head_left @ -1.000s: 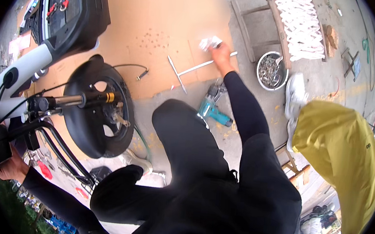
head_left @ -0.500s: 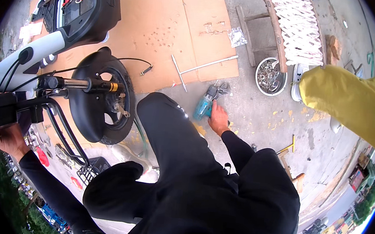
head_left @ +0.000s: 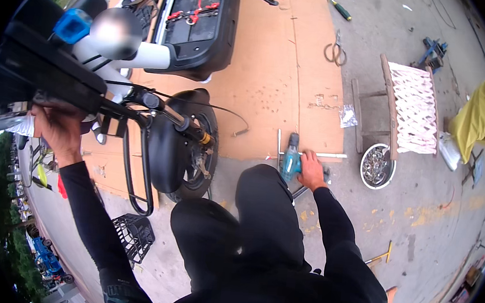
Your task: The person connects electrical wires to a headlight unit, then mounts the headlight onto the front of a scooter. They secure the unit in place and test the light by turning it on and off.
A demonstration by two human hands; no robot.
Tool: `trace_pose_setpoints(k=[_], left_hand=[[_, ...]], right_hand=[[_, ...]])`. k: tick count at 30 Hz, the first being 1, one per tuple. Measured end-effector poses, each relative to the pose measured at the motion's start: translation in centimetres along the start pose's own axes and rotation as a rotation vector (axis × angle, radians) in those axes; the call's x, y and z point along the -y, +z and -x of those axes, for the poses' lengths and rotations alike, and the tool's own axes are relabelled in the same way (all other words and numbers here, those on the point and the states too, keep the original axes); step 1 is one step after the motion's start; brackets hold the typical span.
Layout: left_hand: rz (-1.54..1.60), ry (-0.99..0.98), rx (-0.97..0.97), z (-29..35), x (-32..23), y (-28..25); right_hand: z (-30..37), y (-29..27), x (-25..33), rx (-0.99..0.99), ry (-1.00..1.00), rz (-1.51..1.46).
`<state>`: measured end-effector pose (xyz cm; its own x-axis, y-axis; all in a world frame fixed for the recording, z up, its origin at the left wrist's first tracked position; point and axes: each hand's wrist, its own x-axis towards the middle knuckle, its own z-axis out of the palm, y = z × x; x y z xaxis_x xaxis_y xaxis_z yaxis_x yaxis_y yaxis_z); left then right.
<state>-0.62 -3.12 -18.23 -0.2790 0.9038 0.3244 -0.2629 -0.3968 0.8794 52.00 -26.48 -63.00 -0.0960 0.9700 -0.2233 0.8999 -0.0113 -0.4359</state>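
Note:
My right hand (head_left: 312, 170) is closed around the handle of a teal cordless drill (head_left: 291, 164). Its black chuck points away from me, over the cardboard's near edge, and the drill lies across a silver T-handle wrench (head_left: 334, 156). Below my wrist shows part of a dark metal tool (head_left: 300, 192). On the left, my left hand (head_left: 59, 131) is curled under the black front end of a small electric bike (head_left: 53, 74); its fingertips are partly hidden. The bike's front wheel (head_left: 203, 148), with a black fender (head_left: 167, 153), stands beside my knee.
Cardboard (head_left: 257, 118) covers the ground ahead, with scissors (head_left: 336, 53) on it. Right of it are a small stool (head_left: 413, 109), a white bucket (head_left: 389, 176) of metal parts and a person's yellow trouser leg (head_left: 482, 112). A yellow T-handle tool (head_left: 388, 252) and black basket (head_left: 136, 240) lie nearer.
My right hand has moved the drill from the concrete forward and leftward to the cardboard's edge. My left hand stays at the bike's front end. The view has shifted.

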Motion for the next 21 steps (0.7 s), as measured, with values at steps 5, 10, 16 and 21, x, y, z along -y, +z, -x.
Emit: trace_pose_setpoints(k=[5,10,16,21], left_hand=[[-0.057,-0.06,-0.067,3.3,-0.8,4.3],[-0.002,0.019,0.129,0.1,1.2,2.2],[0.027,0.063,0.148,1.7,0.1,2.5],[0.028,0.052,0.132,2.3,-0.1,2.7]], right_hand=[[10.3,2.0,-1.5,-0.067,-0.07,0.125],[19.6,5.2,-2.0,0.106,0.244,0.137],[28.1,6.4,-6.8,0.234,0.369,-0.357],[25.1,0.9,-5.2,0.151,0.537,-0.211]])
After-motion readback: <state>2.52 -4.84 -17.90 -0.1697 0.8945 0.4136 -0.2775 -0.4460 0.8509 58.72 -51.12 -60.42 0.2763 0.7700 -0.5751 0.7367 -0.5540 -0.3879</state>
